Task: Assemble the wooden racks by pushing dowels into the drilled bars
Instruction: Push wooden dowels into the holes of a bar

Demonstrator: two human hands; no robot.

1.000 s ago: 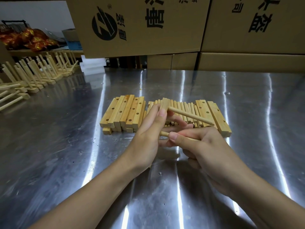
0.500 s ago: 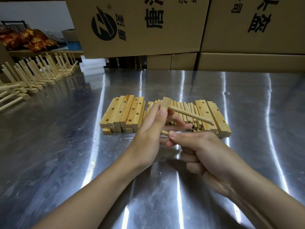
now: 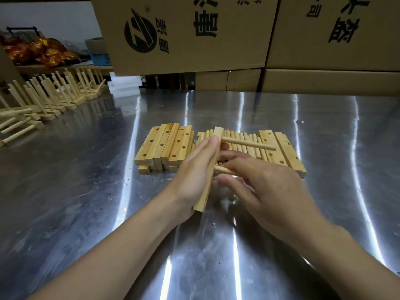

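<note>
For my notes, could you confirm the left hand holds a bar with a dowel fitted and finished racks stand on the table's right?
Head view: finished racks stand on the table's left, not right; the left hand does hold a bar with a dowel fitted.

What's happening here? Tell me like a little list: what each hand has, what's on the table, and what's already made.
Left hand: grips a bar
Right hand: pinches the lower dowel at the bar
Top dowel: sticks out of the bar
Spare parts: loose bars and loose dowels on the metal table
Finished racks: lined up far left
</note>
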